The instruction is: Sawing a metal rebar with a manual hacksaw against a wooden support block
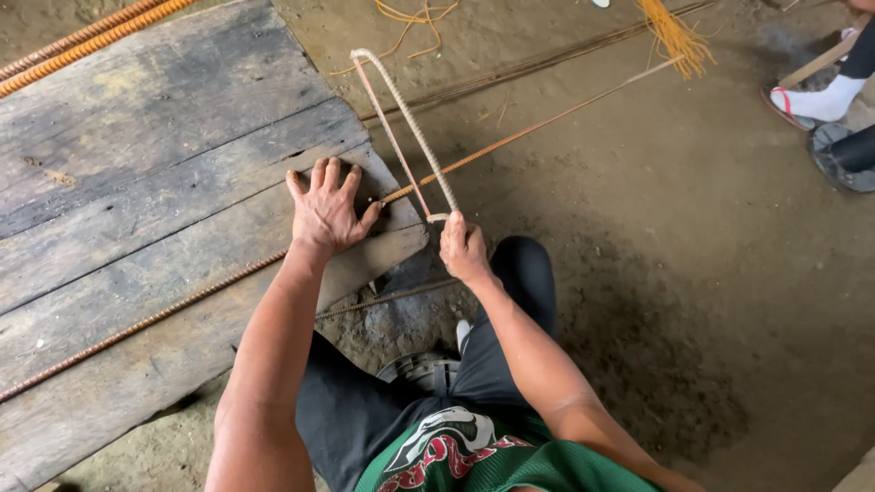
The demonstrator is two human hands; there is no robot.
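Your left hand (325, 211) lies flat, fingers spread, pinning the rusty rebar (182, 305) to the plank bench (137, 173). Your right hand (463, 251) is clenched on the bent rod (410, 128). Risk: a slip there could whip the rod toward your pinning fingers.

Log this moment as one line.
left hand: flat on rebar, plank | right hand: grips bent rebar

Rusty ribbed steel rod (182, 305), weathered wooden planks (137, 182)
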